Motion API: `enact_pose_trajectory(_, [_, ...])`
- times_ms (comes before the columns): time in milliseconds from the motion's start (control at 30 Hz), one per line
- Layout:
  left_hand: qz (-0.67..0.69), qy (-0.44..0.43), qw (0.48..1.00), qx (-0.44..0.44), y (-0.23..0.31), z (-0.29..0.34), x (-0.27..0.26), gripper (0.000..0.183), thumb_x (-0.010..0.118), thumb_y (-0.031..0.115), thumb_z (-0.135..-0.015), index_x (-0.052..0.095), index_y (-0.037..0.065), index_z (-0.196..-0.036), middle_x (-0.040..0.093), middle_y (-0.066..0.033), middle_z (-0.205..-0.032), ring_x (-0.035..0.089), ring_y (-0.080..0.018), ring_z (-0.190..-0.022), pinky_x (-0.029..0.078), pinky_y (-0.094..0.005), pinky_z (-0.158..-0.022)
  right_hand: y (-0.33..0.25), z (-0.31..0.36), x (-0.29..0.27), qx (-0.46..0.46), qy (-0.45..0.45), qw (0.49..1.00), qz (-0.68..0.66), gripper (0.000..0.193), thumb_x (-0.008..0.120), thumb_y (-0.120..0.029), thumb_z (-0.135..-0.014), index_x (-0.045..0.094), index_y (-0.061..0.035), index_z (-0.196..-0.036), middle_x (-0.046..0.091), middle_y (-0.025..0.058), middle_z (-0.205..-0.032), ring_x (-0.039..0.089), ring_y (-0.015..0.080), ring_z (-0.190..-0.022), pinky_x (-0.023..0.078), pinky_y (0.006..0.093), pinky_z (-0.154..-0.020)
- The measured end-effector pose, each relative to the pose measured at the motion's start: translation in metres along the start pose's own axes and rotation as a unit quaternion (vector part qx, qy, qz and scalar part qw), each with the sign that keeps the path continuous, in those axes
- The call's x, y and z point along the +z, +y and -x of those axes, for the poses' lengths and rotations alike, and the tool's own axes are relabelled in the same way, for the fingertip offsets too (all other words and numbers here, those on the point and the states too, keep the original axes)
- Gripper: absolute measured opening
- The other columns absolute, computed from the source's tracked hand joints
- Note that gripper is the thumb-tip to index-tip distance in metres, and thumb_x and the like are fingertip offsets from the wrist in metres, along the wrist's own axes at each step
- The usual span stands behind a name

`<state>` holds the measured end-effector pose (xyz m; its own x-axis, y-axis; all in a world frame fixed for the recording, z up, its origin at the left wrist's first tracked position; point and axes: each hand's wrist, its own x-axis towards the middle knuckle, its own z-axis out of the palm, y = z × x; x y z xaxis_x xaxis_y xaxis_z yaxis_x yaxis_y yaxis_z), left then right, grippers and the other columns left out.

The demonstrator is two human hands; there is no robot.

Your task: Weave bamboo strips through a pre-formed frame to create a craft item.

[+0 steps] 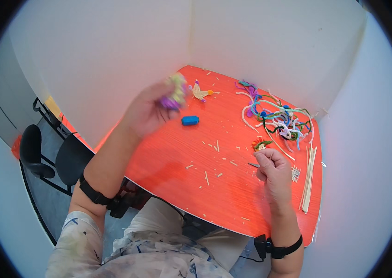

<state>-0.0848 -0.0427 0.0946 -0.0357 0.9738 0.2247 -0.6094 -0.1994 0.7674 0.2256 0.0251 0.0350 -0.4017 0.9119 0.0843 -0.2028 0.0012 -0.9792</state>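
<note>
My left hand (146,112) is raised over the left part of the table, its fingers closed round a fuzzy yellow-and-purple yarn bundle (177,88) that is smeared by motion. On the right, my right hand (274,173) is closed with thumb and forefinger pinched together. What sits in that pinch is too small to make out. Just beyond its fingertips lies a small orange, green and cream yarn piece (259,144). A dark pointed tip (253,165) pokes out beside the same hand; the remainder is hidden.
The red tabletop (168,167) carries scattered stick bits, a blue block (190,121) and a star-shaped wound piece (199,91). Tangled coloured pipe cleaners (282,118) lie at the back right, above long thin sticks (308,183) and a short-stick pile (295,174). White partitions (112,55) enclose the table.
</note>
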Motion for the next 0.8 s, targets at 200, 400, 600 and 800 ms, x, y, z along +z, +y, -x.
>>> enact_pose_trajectory(200, [-0.148,-0.063,0.966,-0.205,-0.094,0.006,0.04,0.024,0.058,0.015,-0.092,0.056,-0.002,-0.109,0.062,-0.0134,-0.112,0.063,-0.0148,-0.088,0.054,-0.0296,-0.076,0.005,0.001,-0.004,0.027,-0.039,0.998,0.028,0.009,0.066,-0.009,-0.086,0.065,-0.0001,-0.089,0.041,-0.0101,-0.058,0.031,-0.0005,-0.049,0.022,0.0193,-0.044])
enact_pose_trajectory(400, [-0.079,-0.092,0.963,-0.241,-0.134,-0.007,0.045,0.02,0.056,0.013,-0.094,0.057,-0.001,-0.107,0.063,-0.012,-0.11,0.064,-0.0154,-0.092,0.053,-0.0305,-0.081,0.018,-0.006,-0.013,-0.009,-0.011,0.999,0.049,0.01,0.066,-0.01,-0.087,0.066,-0.0003,-0.09,0.042,-0.0107,-0.058,0.032,-0.0009,-0.05,0.024,0.0191,-0.044])
enact_pose_trajectory(600, [-0.11,-0.082,0.964,-0.226,-0.155,-0.013,0.037,0.018,0.057,0.012,-0.093,0.058,-0.001,-0.106,0.065,-0.0085,-0.099,0.064,-0.0158,-0.091,0.054,-0.0309,-0.081,0.027,-0.01,-0.023,-0.003,-0.002,0.994,0.105,0.01,0.067,-0.01,-0.086,0.066,0.0,-0.087,0.04,-0.011,-0.059,0.031,-0.0005,-0.053,0.025,0.0192,-0.048])
enact_pose_trajectory(800, [-0.124,-0.01,0.971,-0.203,-0.155,-0.017,0.03,0.015,0.06,0.01,-0.091,0.06,0.0,-0.102,0.065,-0.0072,-0.096,0.065,-0.0144,-0.086,0.053,-0.0284,-0.078,0.028,-0.013,-0.026,0.008,0.014,0.992,0.127,0.01,0.068,-0.01,-0.085,0.065,-0.0001,-0.085,0.036,-0.0112,-0.058,0.029,-0.0002,-0.054,0.023,0.0195,-0.049])
